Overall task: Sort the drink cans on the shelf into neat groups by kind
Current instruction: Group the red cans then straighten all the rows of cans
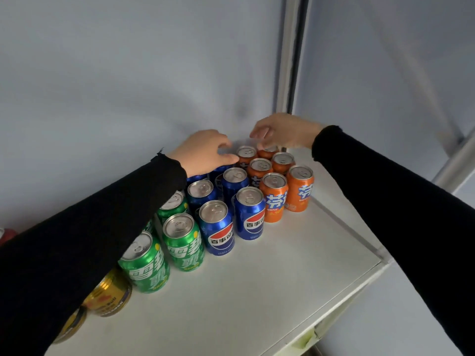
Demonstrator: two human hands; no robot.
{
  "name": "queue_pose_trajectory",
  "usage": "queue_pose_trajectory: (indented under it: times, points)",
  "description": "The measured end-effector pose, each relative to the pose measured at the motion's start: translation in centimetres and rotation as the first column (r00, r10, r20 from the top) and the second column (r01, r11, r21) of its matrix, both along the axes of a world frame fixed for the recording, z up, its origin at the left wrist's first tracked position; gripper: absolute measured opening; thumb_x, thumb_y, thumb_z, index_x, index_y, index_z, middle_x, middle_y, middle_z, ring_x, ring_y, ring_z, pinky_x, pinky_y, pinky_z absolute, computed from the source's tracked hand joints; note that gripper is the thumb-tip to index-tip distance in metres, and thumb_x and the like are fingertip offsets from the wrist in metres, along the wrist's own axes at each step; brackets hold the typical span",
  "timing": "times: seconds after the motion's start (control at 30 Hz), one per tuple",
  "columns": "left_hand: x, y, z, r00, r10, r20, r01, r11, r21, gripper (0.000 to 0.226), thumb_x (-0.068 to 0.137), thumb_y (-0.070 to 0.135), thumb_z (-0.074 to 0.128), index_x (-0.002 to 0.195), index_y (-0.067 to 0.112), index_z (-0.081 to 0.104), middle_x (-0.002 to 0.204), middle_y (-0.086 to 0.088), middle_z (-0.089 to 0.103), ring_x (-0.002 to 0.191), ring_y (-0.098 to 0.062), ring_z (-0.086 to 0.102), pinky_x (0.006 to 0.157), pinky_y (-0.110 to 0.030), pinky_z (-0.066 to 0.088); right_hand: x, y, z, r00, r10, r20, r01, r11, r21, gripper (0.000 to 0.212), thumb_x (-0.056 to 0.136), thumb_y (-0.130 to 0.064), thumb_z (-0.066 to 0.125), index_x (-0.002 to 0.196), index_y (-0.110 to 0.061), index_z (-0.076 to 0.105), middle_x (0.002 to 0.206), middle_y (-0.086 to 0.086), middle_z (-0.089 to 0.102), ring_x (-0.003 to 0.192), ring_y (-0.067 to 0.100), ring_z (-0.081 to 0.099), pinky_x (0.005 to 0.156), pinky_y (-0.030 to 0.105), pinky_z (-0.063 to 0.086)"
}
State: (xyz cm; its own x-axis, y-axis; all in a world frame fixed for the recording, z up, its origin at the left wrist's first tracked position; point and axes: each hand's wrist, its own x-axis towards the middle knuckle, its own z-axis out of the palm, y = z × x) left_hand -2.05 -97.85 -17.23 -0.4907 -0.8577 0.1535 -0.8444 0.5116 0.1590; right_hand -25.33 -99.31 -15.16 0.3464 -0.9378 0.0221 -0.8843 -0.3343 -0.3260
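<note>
Drink cans stand in rows on a white shelf [257,291]. The rows run green cans [183,242], blue cans [217,227], then orange cans [273,197] on the right. My left hand [205,152] reaches to the back of the blue rows. Its fingers and thumb curl round the top of the rearmost blue can [218,170], which is mostly hidden. My right hand [282,132] hovers over the rearmost orange can [268,151]. Its fingers are loosely curled and its thumb is close to the can's top.
Gold cans [110,296] stand at the shelf's front left, partly under my left sleeve. A grey wall closes the back. A metal post [290,60] rises at the back right corner. The shelf's right edge [359,240] and front edge lie near the cans.
</note>
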Motion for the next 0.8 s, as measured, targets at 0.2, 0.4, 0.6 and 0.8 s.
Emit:
queue_pose_trajectory:
  times: [0.2, 0.4, 0.6, 0.8]
  points:
    - [-6.5, 2.8, -0.2, 0.976, -0.202, 0.085, 0.196, 0.977, 0.079, 0.043, 0.089, 0.052, 0.065, 0.112, 0.017, 0.070, 0.103, -0.002, 0.066, 0.092, -0.020, 0.061, 0.080, -0.037, 0.050, -3.6, 3.5, -1.4, 0.978, -0.095, -0.186, 0.106, 0.993, 0.047, 0.035, 0.087, -0.031, 0.074, 0.119, -0.019, 0.064, 0.109, -0.005, 0.065, 0.106, 0.022, 0.061, 0.088, 0.033, 0.042]
    - [-8.1, 2.5, -2.6, 0.966, -0.230, 0.120, 0.217, 0.970, 0.108, 0.039, 0.086, 0.053, 0.067, 0.101, 0.018, 0.072, 0.093, -0.001, 0.070, 0.084, -0.018, 0.064, 0.076, -0.038, 0.055, -4.9, 5.7, -3.0, 0.967, -0.102, -0.232, 0.121, 0.990, 0.068, 0.037, 0.088, -0.032, 0.073, 0.119, -0.017, 0.062, 0.113, 0.003, 0.062, 0.104, 0.026, 0.059, 0.087, 0.036, 0.050]
    - [-8.8, 2.3, -3.3, 0.983, -0.182, 0.021, 0.176, 0.972, 0.155, 0.038, 0.085, 0.049, 0.071, 0.103, 0.015, 0.072, 0.093, 0.000, 0.071, 0.082, -0.014, 0.064, 0.059, -0.020, 0.043, -5.3, 6.0, -4.0, 0.960, -0.119, -0.252, 0.126, 0.992, 0.015, 0.038, 0.090, -0.024, 0.070, 0.125, -0.017, 0.059, 0.119, 0.009, 0.061, 0.109, 0.029, 0.058, 0.086, 0.035, 0.049]
    - [-9.0, 2.9, -3.4, 0.983, -0.182, -0.017, 0.182, 0.971, 0.158, 0.045, 0.080, 0.056, 0.073, 0.103, 0.017, 0.072, 0.092, 0.003, 0.070, 0.078, -0.010, 0.063, 0.056, -0.017, 0.039, -5.9, 6.0, -3.9, 0.961, -0.096, -0.258, 0.110, 0.993, 0.040, 0.042, 0.084, -0.026, 0.077, 0.122, -0.018, 0.061, 0.120, 0.007, 0.061, 0.105, 0.026, 0.057, 0.086, 0.035, 0.051]
